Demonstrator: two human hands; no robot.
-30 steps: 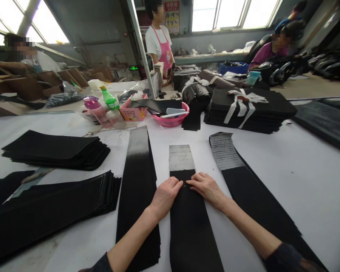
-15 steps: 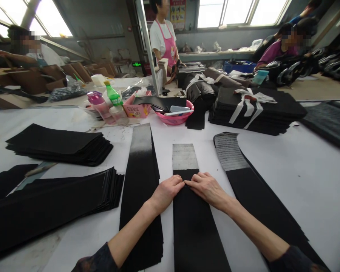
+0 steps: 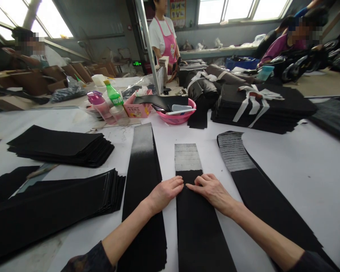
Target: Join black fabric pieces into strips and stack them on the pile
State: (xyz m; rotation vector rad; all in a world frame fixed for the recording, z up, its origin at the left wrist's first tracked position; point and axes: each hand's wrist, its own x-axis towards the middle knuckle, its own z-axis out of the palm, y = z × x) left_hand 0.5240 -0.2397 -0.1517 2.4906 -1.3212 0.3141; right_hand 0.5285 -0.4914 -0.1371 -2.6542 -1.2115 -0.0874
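Observation:
A flat black strip point(image 3: 202, 234) of sheet material lies lengthwise before me on the white tabletop, with a grey, lined far end. My left hand point(image 3: 164, 192) is closed, its fingers pressed together on the strip's left side just below the grey part. On the right side, my right hand point(image 3: 212, 192) is closed too, with bent fingers and thumb against the strip. A small gap separates the fingertips of both hands. What lies under the fingers is hidden. Similar black strips flank it: a left stack point(image 3: 143, 181) and a right stack point(image 3: 272, 204) with its grey end curled back.
More black stacks point(image 3: 56, 145) lie at the left. A pink basin point(image 3: 177, 118), a pink box point(image 3: 137, 110) and a green bottle point(image 3: 113, 94) stand at the back. A tied black bundle point(image 3: 263, 107) sits back right. Several people work beyond the table.
My fingertips, close together at the middle of the strip before, have moved slightly apart. The right hand has shifted a little to the right. The view has shifted slightly.

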